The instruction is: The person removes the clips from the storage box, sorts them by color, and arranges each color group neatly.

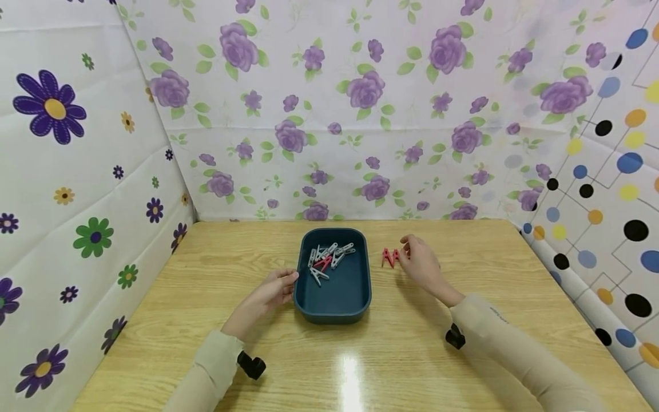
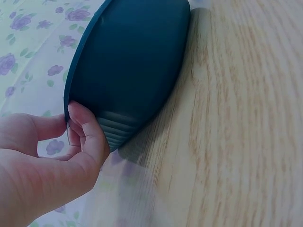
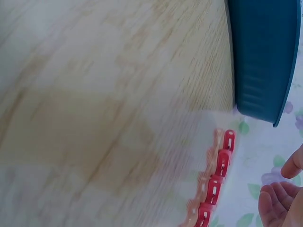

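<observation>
And here's the dark blue bin [image 1: 333, 319], sitting near the far edge of the table [image 1: 216, 252], roughly midway between its side edges! The left hand [image 1: 273, 288] has it by the left rim. Look inside: pale grey clothespins [image 1: 337, 258] heaped towards the bin's far end, one red clothespin [image 1: 326, 261] among them! Over to the right, between bin and the table's right edge, red clothespins [image 1: 387, 257] stand in a row, the right hand [image 1: 421, 263] right at them, fingers bent, hiding part of the line; contact is hard to call. Cream sleeves [image 1: 218, 357] cross the near edge, and purple-flowered cloth [image 1: 329, 137] hangs behind the far one!
</observation>
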Action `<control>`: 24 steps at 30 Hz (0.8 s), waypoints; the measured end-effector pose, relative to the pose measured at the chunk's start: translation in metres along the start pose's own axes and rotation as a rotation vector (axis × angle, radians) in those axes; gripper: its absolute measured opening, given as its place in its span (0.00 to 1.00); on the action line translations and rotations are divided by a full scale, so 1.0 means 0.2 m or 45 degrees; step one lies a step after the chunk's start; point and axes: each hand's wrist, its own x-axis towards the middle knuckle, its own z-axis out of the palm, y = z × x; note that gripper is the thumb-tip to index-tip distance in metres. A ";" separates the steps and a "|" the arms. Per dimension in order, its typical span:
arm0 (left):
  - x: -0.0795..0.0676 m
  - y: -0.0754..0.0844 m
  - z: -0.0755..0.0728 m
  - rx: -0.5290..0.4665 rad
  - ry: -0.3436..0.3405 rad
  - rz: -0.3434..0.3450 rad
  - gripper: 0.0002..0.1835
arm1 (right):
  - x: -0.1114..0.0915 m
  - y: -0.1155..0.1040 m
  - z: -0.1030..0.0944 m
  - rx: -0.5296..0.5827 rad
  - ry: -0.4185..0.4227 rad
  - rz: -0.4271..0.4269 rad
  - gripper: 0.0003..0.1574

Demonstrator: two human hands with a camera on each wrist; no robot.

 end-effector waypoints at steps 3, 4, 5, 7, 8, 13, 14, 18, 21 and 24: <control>0.00 0.00 0.00 0.000 -0.006 -0.005 0.13 | 0.00 -0.02 0.00 0.005 -0.027 0.006 0.11; 0.00 0.00 0.00 -0.002 -0.009 -0.006 0.13 | 0.00 -0.02 0.00 0.009 -0.032 0.006 0.11; 0.00 0.01 0.00 -0.001 -0.012 -0.005 0.13 | 0.00 -0.03 0.00 0.020 -0.035 0.009 0.11; 0.00 0.01 0.00 -0.002 -0.022 -0.002 0.12 | 0.01 -0.04 0.01 0.033 -0.036 0.007 0.11; 0.00 0.01 0.00 -0.006 -0.022 -0.001 0.12 | 0.01 -0.04 0.01 0.037 -0.031 0.003 0.11; 0.00 0.01 0.00 -0.008 -0.029 0.002 0.12 | 0.04 -0.08 0.03 0.040 0.004 -0.030 0.10; -0.01 0.01 0.00 -0.008 -0.031 0.004 0.12 | 0.05 -0.09 0.03 0.040 0.007 -0.031 0.10; -0.01 0.01 0.00 -0.003 -0.038 0.009 0.12 | 0.07 -0.13 0.03 0.049 -0.009 -0.028 0.09; -0.01 0.01 0.00 0.000 -0.046 0.011 0.12 | 0.09 -0.16 0.03 0.060 -0.047 -0.021 0.09; -0.01 0.01 0.00 0.000 -0.053 0.012 0.12 | 0.11 -0.19 0.01 0.078 -0.096 -0.006 0.11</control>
